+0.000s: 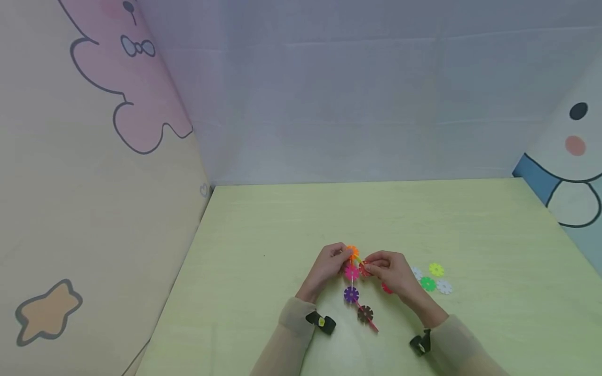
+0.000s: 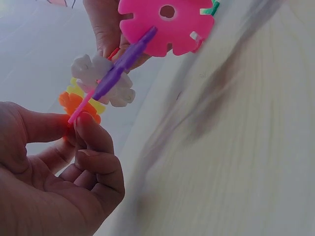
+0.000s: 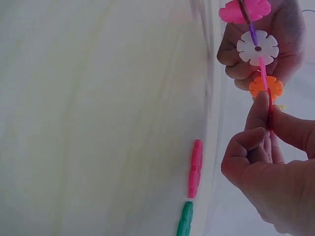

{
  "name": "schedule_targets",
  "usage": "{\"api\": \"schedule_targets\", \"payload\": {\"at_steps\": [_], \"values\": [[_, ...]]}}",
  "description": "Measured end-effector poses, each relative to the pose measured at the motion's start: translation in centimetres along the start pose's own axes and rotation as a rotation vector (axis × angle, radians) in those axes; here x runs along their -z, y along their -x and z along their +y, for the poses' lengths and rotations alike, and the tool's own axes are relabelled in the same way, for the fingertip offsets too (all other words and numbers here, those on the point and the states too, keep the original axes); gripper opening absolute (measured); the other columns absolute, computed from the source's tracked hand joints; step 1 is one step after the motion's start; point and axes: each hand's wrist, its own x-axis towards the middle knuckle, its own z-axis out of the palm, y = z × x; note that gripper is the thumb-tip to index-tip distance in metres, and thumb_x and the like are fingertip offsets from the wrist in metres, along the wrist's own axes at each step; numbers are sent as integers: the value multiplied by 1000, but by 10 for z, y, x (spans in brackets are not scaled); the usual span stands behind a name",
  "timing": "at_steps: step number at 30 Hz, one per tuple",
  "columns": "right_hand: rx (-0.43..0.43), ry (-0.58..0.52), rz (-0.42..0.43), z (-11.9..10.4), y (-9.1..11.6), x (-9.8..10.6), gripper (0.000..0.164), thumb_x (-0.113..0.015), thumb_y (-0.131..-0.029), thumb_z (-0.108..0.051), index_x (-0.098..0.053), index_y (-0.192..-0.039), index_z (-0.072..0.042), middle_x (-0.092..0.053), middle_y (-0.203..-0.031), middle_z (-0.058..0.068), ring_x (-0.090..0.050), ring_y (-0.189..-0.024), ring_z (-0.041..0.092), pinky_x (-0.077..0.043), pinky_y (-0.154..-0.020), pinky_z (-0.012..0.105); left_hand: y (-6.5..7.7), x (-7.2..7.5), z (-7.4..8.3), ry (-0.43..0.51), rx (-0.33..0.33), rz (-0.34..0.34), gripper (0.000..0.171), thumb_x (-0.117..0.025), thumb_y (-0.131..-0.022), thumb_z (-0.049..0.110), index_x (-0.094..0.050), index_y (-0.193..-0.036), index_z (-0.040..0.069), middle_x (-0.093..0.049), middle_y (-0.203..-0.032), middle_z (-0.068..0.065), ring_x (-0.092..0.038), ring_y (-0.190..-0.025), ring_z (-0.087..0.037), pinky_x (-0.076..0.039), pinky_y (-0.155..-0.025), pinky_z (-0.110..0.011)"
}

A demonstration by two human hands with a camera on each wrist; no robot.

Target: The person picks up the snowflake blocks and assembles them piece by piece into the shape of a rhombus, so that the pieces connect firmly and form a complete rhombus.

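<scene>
The right hand (image 1: 389,269) pinches a red disc (image 1: 362,269) between thumb and fingertips; the left hand (image 1: 331,259) pinches the chain at or beside its orange disc (image 1: 352,253), though the fingers hide just what they clasp. A yellow disc (image 1: 359,259) sits edge-on between the two, and the step looks to be slotting the red disc onto it. For a clean joint, hold the chain close to that notch, set the red disc square across the yellow one and press straight in; twisting could bend a tooth or loosen the links behind.

From the left hand the chain runs on through a pink disc (image 1: 351,273), a purple disc (image 1: 350,295) and a brown disc (image 1: 365,314), over the table (image 1: 291,219) about midway between its left and right edges, well short of the far edge. This free length may swing, so best keep it quiet. Loose discs lie toward the right edge: a green disc (image 1: 427,284), a white disc (image 1: 444,286) and a bright yellow piece (image 1: 436,269).
</scene>
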Motion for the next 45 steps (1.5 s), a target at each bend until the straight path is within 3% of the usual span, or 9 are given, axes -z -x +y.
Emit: {"api": "schedule_targets", "payload": {"at_steps": [11, 20, 25, 35, 45], "values": [[6, -32, -58, -5, 3, 2, 27, -66, -91, -12, -62, -110, 6, -69, -90, 12, -67, -83, 28, -49, -62, 31, 1, 4, 1, -34, 1, 2, 30, -60, -95, 27, -58, -73, 8, -48, -62, 2, -41, -54, -10, -32, -50, -23], [46, -51, -119, -10, 7, 6, 29, -65, -91, -6, -58, -115, 8, -69, -93, 17, -66, -88, 35, -45, -54, 29, 0, 6, 3, -70, 11, 27, 24, -65, -92, 31, -65, -85, 8, -58, -70, 0, -49, -59, -13, -37, -53, -24], [57, -50, -132, -17, 9, 7, 25, -63, -91, -1, -58, -112, 11, -69, -93, 18, -64, -90, 40, -45, -55, 29, -1, 7, 2, -104, 22, 8, 29, -66, -89, 41, -68, -90, 12, -61, -74, 0, -50, -61, -13, -37, -54, -25], [64, -32, -125, -8, 4, 8, 27, -66, -91, -10, -60, -112, 6, -70, -93, 13, -67, -85, 31, -46, -53, 30, -1, 9, 3, -152, 16, -63, 32, -66, -88, 46, -71, -89, 14, -62, -75, 1, -45, -61, -12, -34, -56, -27], [94, -32, -163, -9, 5, 9, 28, -66, -91, -12, -60, -112, 6, -69, -92, 14, -67, -85, 31, -52, -68, 39, -1, 13, 5, -159, 37, -71, 31, -64, -89, 45, -72, -87, 15, -58, -72, 2, -44, -58, -12, -34, -55, -26]]}}
